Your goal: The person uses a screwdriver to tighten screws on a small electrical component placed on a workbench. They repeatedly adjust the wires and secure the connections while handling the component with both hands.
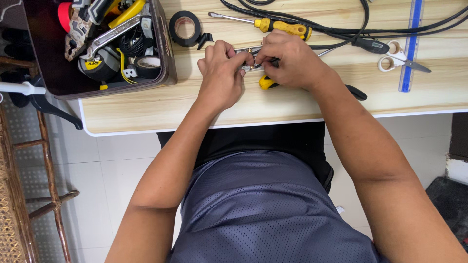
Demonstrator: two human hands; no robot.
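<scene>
Both hands meet over the wooden table (146, 104), pinching a small metal and white part (247, 66) between their fingertips. My left hand (222, 73) grips it from the left, my right hand (288, 61) from the right. Thin wires run from the part toward the black cables (341, 29) behind. A yellow tool handle (265, 83) pokes out under my right hand, mostly hidden by it. How the part is built is hidden by the fingers.
A dark toolbox (165, 58) with a wrench, pliers and tape rolls sits at the left. A black tape roll (185, 28), a yellow-handled screwdriver (282, 27), white-handled scissors (397, 59) and a blue ruler (411, 46) lie on the table. A wooden chair (46, 160) stands at left.
</scene>
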